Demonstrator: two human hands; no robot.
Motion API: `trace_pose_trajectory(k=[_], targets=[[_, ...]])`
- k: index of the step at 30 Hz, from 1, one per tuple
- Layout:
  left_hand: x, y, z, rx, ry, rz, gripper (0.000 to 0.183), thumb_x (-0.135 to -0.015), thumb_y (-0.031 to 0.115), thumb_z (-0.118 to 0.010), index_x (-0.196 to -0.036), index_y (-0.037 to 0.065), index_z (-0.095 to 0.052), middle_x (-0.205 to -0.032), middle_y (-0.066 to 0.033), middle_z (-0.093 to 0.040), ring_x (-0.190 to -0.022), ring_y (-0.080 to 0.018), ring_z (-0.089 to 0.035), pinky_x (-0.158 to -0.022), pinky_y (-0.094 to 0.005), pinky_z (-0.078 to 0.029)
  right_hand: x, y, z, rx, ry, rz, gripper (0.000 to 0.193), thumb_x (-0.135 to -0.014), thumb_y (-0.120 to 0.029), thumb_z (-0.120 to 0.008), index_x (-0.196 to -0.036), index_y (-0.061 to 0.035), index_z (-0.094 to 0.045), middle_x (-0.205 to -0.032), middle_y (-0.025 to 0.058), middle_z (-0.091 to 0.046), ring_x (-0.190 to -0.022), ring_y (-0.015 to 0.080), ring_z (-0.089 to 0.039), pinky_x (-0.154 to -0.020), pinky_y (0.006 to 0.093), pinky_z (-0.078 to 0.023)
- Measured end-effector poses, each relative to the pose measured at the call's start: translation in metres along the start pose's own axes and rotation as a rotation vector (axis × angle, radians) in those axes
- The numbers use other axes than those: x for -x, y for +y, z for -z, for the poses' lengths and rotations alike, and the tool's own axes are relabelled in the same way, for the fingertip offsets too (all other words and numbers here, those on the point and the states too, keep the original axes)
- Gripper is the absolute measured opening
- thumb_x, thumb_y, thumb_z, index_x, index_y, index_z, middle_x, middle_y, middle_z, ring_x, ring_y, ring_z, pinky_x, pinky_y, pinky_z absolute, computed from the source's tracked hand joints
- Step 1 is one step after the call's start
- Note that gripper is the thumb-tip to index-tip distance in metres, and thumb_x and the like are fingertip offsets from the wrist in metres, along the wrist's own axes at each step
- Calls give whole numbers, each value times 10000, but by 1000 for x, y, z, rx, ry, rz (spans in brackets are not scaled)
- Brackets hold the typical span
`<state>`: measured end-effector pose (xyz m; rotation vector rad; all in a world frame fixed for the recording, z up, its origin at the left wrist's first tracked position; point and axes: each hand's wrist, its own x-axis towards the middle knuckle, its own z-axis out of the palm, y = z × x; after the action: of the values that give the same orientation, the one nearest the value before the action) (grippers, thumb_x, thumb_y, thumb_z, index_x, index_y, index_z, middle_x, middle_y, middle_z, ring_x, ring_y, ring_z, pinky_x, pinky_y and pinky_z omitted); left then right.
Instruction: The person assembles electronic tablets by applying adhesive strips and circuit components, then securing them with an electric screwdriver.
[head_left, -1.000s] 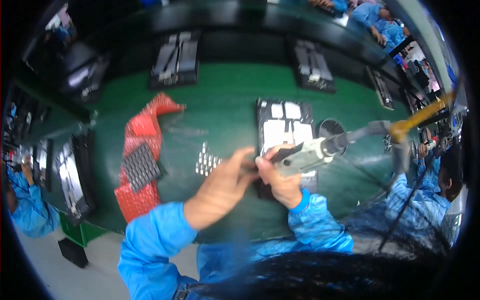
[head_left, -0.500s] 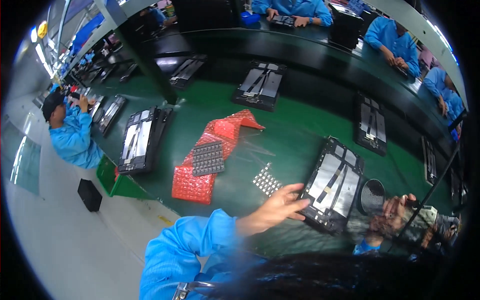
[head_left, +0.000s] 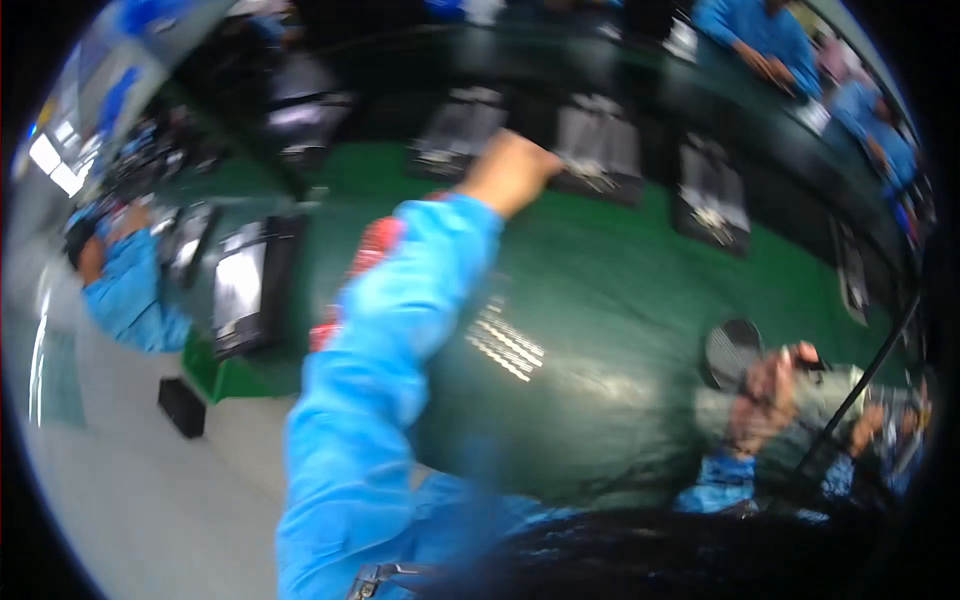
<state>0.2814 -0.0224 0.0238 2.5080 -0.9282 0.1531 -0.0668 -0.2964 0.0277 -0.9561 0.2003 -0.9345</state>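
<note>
The left hand (head_left: 512, 172) curls at twelve o'clock by an opened tablet (head_left: 598, 150) at one, which a loose one-handed grip could drop, the right hand (head_left: 765, 398) at four, blur hiding whether either pinches anything.

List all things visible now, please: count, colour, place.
table: one, green, centre
flat devices: at least six, dark, far and left
wrap: several patches, red, behind blue left sleeve
small pieces: several, silvery, centre
round object: one, dark, right
tool: one, pale, beside right hand
bin: one, green, lower left
box: one, black, lower left
people: at least three, blue clothing, left and upper right
left hand: one, bare, near flat devices
right hand: one, bare, right, blurred
</note>
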Motion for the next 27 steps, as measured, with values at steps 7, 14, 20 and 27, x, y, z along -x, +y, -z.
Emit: trace_pose_trajectory(k=[7,14,20,27], targets=[[76,-192,74,331,-120,219,829,-765,198,-833,-1458,29,-411,-1398,-178,-527,-1273,-233,-506,-1086,-330,-358,-31,-7,6,100,-64,140,281,-886,-28,-591,-1155,-64,-520,-691,19,-440,-447,92,-367,-406,255,-294],[76,-193,56,249,109,201,571,-898,133,-699,-1412,20,-477,-1388,-118,-543,-1250,-219,-524,-1080,-301,-354,-27,8,9,128,-26,32,315,-833,31,-636,-1118,-19,-513,-666,42,-504,-438,93,-399,-406,259,-318],[69,-194,69,1495,236,643,338,-984,78,-556,-1286,-73,-534,-1321,-194,-551,-1240,-255,-542,-1121,-401,-421,-21,20,18,283,-205,-11,300,-866,37,-569,-1142,-50,-492,-657,22,-424,-428,94,-355,-393,258,-279],[113,-123,92,1474,434,537,326,-989,37,-519,-1262,-141,-502,-1302,-237,-560,-1224,-265,-553,-1126,-443,-417,-23,21,13,319,-127,-59,271,-857,62,-601,-1084,-37,-492,-697,36,-463,-444,97,-395,-396,254,-314]])
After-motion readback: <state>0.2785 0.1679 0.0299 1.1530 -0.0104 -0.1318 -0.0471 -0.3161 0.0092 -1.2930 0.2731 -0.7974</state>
